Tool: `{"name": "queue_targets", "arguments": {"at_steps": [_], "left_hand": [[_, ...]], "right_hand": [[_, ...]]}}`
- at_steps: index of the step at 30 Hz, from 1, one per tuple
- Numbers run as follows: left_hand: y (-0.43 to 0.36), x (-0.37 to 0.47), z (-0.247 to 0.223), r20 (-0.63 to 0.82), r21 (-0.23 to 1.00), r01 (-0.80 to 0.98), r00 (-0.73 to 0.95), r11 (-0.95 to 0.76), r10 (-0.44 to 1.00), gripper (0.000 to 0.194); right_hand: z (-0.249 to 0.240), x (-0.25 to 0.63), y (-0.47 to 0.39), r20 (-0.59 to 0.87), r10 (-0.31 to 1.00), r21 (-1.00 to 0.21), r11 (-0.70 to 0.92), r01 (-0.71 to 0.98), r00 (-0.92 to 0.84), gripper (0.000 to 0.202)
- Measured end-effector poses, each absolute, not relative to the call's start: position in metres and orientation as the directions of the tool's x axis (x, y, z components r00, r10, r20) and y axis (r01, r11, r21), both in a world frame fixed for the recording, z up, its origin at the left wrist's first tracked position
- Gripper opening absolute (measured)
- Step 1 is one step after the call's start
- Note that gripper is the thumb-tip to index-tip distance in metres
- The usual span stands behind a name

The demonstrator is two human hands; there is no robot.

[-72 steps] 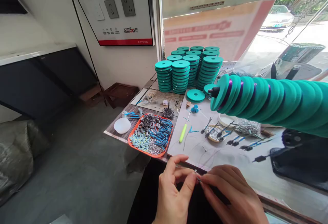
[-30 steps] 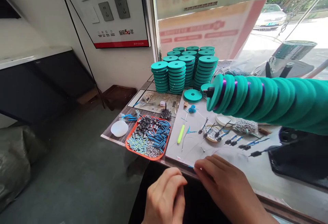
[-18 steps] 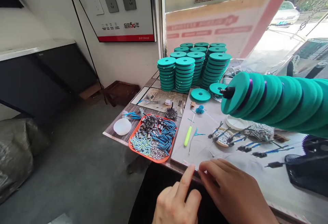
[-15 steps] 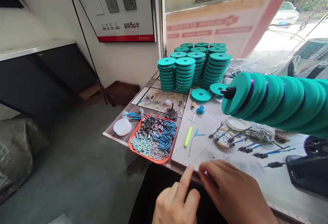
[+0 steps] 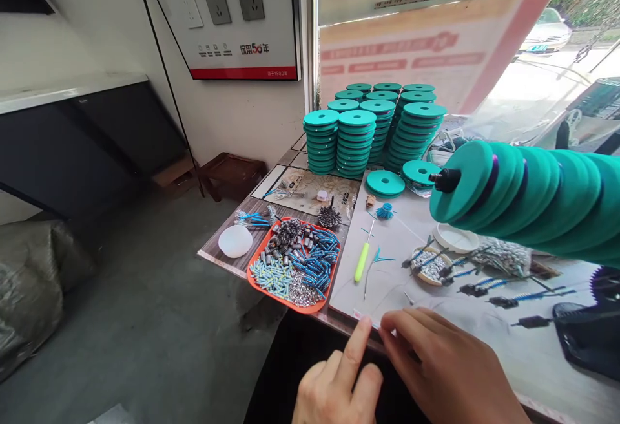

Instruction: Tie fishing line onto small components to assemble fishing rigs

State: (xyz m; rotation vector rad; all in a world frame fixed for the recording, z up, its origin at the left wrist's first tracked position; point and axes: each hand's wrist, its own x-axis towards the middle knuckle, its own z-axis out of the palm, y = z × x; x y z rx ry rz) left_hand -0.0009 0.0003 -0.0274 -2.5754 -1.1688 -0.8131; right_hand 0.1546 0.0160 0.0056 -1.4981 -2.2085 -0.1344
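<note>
My left hand (image 5: 336, 379) is low in the middle, index finger stretched toward the board's front edge, thumb apart from it and the other fingers curled. Beside it, my right hand (image 5: 445, 366) has thumb and fingertips pressed together at that edge; whatever lies in the pinch is hidden or too fine to make out. Just beyond the hands, the pale board (image 5: 387, 295) carries a tool with a yellow-green handle (image 5: 361, 262), a small pin-like metal piece (image 5: 409, 298) and short blue strands (image 5: 382, 258). A round dish of small grey beads (image 5: 429, 265) stands farther right.
An orange tray (image 5: 285, 304) of small sorted parts stands left, next to a white round lump (image 5: 235, 242). Stacks of green foam spools (image 5: 356, 146) fill the back. A rod of green spools (image 5: 527, 191) juts in from the right, above several dark-bodied pieces with blue strands (image 5: 504, 301).
The view has shifted slightly, so the table and its things appear a little farther right. Both hands keep nearly the same pose at the board's edge.
</note>
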Motion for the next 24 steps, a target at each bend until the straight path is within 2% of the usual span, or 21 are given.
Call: {"name": "queue_targets", "arguments": {"at_steps": [4, 12, 19, 24], "left_hand": [[0.000, -0.002, -0.028, 0.551, 0.030, 0.737, 0.551, -0.675, 0.626, 0.027], [0.000, -0.003, -0.029, 0.549, 0.043, 0.742, 0.542, -0.669, 0.636, 0.028], [0.001, -0.003, -0.027, 0.555, -0.067, 0.740, 0.585, -0.669, 0.592, 0.030], [0.003, -0.001, -0.023, 0.569, -0.076, 0.731, 0.590, -0.678, 0.573, 0.031]], "right_hand": [[0.005, 0.155, 0.017, 0.420, 0.855, -0.177, 0.407, 0.896, -0.305, 0.040], [0.012, 0.150, 0.019, 0.478, 0.824, -0.134, 0.412, 0.901, -0.306, 0.052], [0.007, 0.185, 0.004, 0.448, 0.769, -0.022, 0.519, 0.854, -0.456, 0.033], [0.000, 0.228, -0.009, 0.444, 0.681, 0.107, 0.605, 0.789, -0.583, 0.025]]}}
